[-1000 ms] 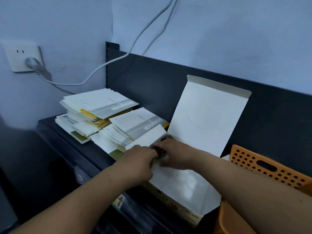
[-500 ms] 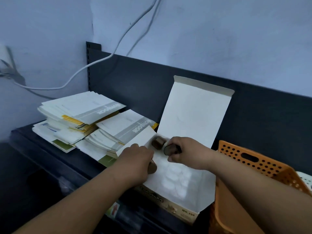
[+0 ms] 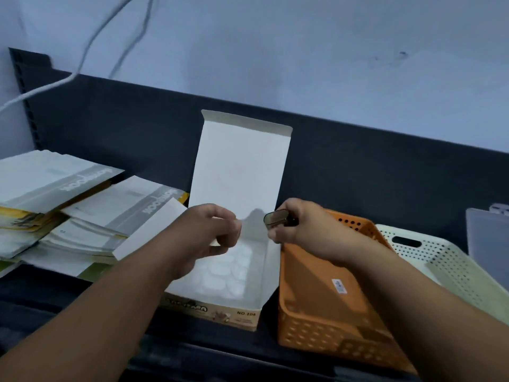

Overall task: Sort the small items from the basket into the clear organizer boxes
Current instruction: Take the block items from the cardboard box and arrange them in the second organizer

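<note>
A cardboard box (image 3: 212,312) is sitting open on a dark shelf (image 3: 41,296), and everything here is being placed from it. Its lid (image 3: 239,166) is standing upright at the back edge, leaning towards the dark back panel. A side flap (image 3: 154,227) is sticking out to the left. Inside, a white tray with shallow oval hollows is showing.

The left hand (image 3: 206,235) is hovering over the box's left side with its fingers curled and its thumb close to the forefinger. Whether it is pinching anything I cannot tell.

The right hand (image 3: 303,232) is hanging just above the box's right back corner, over the gap between the box and an orange basket (image 3: 325,326). It is gripping a small dark brown piece (image 3: 274,220) that is poking out past the fingers towards the lid. The blur is hiding whether it is one piece or more.

The orange basket is standing just right of the box, almost touching it. A cream basket (image 3: 440,260) is sitting further right, against the orange one. Left of the box, booklets (image 3: 68,194) are lying in slumped stacks, the nearest one tucked under the flap. Above and left of the box, a white cable (image 3: 91,48) is running down the wall.
</note>
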`<state>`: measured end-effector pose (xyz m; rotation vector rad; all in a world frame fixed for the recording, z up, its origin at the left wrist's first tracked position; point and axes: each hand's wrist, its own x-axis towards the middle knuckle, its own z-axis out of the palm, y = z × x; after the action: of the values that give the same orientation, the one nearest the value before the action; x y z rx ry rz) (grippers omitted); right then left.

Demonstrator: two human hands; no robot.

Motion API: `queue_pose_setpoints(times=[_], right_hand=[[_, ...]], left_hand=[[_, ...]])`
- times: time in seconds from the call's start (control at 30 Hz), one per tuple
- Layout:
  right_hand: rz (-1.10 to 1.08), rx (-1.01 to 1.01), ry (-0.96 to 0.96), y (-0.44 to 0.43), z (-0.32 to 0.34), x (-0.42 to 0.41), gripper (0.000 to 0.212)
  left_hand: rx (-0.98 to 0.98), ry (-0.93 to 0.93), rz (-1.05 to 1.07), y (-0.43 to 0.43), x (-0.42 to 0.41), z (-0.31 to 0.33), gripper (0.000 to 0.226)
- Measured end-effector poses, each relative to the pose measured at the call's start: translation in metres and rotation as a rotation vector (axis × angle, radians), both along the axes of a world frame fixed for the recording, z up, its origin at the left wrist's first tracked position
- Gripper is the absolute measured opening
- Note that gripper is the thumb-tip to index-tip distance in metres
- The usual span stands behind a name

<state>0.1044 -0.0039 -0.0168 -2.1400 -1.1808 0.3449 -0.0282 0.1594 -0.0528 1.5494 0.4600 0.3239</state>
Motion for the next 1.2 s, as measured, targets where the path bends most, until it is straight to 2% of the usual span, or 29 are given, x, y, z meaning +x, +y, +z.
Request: queue_pose_setpoints(times=[0.07,0.23,0.4,0.53,0.6,0.73,0.83,1.03,1.2], right_hand=[[-0.060,0.064,0.009,-0.017,0.005,-0.003,0.020],[-0.188,0.219,0.067,-0.067,0.012,-0.009,0.027],[-0.225,0.441,0.316,-0.141,0.007,-0.010,0.023],[-0.298,0.530,0.425,-0.212,-0.004,-0.009,0.023],[-0.345,0.554,0.472,-0.253,-0.009,-0.008,0.017],[-0.458,0.597,0.487,-0.347,-0.016,-0.011,0.031],[-0.528,0.637,0.489,-0.414,-0.026,-0.014,0.033],[-0.646,0.734,0.457,-0.531,-0.037,-0.014,0.034],[-0.766,0.771,0.392,-0.590,-0.048,0.008,0.035]], left_hand=[[-0.120,-0.044,-0.050,-0.016,0.005,0.006,0.010],[-0.356,-0.086,-0.019,-0.069,0.020,0.025,0.025],[-0.485,-0.093,-0.110,-0.138,0.037,0.034,0.029],[-0.576,-0.098,-0.194,-0.213,0.050,0.032,0.024],[-0.571,-0.101,-0.259,-0.254,0.055,0.028,0.019],[-0.500,-0.104,-0.402,-0.343,0.068,0.018,0.019],[-0.432,-0.081,-0.487,-0.405,0.077,0.013,0.014],[-0.337,-0.045,-0.541,-0.517,0.099,0.003,0.015],[-0.189,-0.115,-0.575,-0.576,0.132,0.002,0.020]])
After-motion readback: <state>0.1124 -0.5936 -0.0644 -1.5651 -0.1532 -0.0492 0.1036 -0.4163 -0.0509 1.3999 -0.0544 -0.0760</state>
